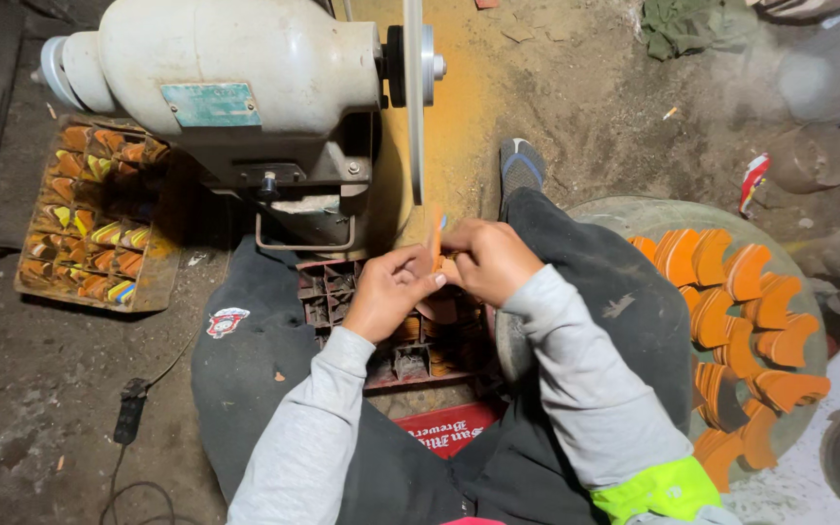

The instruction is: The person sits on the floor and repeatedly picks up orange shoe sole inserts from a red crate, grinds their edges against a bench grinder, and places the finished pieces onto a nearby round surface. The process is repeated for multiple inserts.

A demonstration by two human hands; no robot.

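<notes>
Both my hands meet in front of a white bench grinder [235,78]. My left hand [391,290] and my right hand [490,259] together pinch a thin orange curved piece [436,241], held on edge just below the grinder's upright disc [414,97]. I cannot tell whether the piece touches the disc. My sleeves are grey, the right one with a bright green cuff. My dark trouser legs spread either side of a red crate [410,360] under my hands.
A round basin [731,331] at right holds several orange curved pieces. A tray [99,219] of orange and yellow pieces sits left of the grinder. Orange dust covers the ground behind the disc. A cable with a switch [131,410] lies at lower left. My shoe [521,165] rests ahead.
</notes>
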